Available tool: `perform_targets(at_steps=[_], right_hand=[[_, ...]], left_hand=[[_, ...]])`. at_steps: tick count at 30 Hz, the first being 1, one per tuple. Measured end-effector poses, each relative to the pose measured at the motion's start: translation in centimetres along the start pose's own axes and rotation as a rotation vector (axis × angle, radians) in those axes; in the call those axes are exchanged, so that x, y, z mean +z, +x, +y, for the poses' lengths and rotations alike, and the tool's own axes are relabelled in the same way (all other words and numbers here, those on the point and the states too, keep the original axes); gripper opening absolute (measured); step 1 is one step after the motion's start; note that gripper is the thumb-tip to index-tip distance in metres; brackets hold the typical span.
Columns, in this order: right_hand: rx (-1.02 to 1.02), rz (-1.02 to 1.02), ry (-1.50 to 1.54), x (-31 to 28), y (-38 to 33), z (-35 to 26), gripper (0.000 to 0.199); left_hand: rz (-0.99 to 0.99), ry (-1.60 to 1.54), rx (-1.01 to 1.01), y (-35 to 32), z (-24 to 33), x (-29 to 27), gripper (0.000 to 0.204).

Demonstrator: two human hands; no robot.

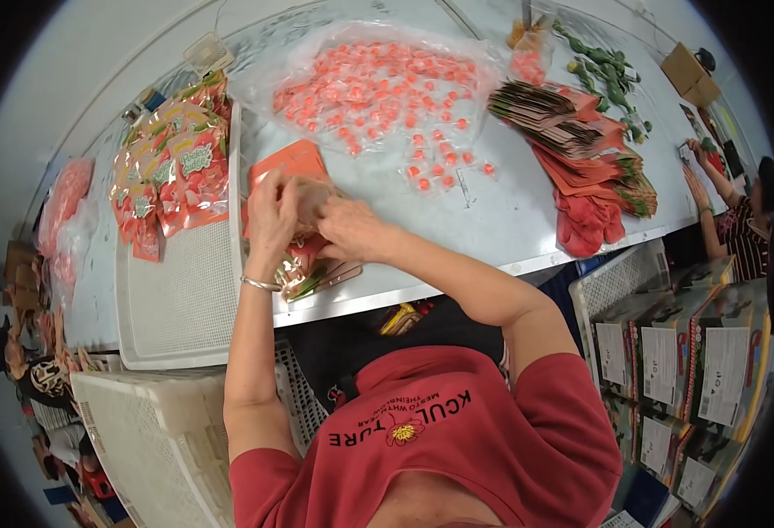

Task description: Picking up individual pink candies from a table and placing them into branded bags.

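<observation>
"Plastic pouch (313, 204) sits between the hands, near the table's (484, 231) front edge. Which step?"
"Opening or filling it, I'd judge: left hand (271, 222) and right hand (353, 229) both grip it with bent fingers."
"Next move?"
"Likely calls for keeping its mouth spread; wrapped red candies (374, 84) lie beyond."

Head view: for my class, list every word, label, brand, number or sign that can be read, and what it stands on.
I don't copy wording, but print stands here:
Red shirt: dark capitals around a yellow flower, legible.
Filled pouches, left: pale lettering, partly legible.
White labels on stacked boxes, right: mostly too small to read.
</observation>
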State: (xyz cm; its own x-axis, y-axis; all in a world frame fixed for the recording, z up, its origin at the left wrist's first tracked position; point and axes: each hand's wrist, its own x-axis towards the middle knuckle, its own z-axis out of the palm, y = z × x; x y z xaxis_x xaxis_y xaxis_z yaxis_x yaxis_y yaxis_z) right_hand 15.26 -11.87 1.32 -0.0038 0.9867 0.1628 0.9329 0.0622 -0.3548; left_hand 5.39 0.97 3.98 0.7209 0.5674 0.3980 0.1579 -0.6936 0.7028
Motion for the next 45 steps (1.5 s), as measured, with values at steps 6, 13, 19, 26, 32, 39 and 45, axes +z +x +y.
perform_targets(at_steps=[6,13,19,26,32,39,45], right_hand=[[0.233,0.579,0.801,-2.5,-3.1,4.3,0.013],[0.324,0.534,-0.303,5.2,-6.6,13.8,0.027],[0.416,0.839,-0.191,2.8,-9.3,16.0,0.019],[0.647,0.548,-0.122,2.3,-16.8,17.7,0.021],[0.742,0.642,0.807,2.3,-11.6,14.3,0.033],[0.272,0.452,-0.295,4.8,-7.7,10.4,0.03],[0.499,0.607,-0.002,4.4,-7.9,15.2,0.019]], left_hand=[[0.043,0.048,0.036,-2.1,1.6,-0.3,0.012],[0.044,-0.065,-0.025,-2.8,4.5,0.1,0.018],[0.114,-0.243,-0.112,-3.8,3.4,-3.3,0.019],[0.14,-0.267,-0.082,-4.0,3.8,-2.8,0.021],[0.125,-0.286,-0.081,-3.1,4.8,-2.9,0.023],[0.165,-0.327,-0.008,-1.3,7.0,-2.8,0.022],[0.048,-0.826,-0.051,1.8,11.3,-0.7,0.019]])
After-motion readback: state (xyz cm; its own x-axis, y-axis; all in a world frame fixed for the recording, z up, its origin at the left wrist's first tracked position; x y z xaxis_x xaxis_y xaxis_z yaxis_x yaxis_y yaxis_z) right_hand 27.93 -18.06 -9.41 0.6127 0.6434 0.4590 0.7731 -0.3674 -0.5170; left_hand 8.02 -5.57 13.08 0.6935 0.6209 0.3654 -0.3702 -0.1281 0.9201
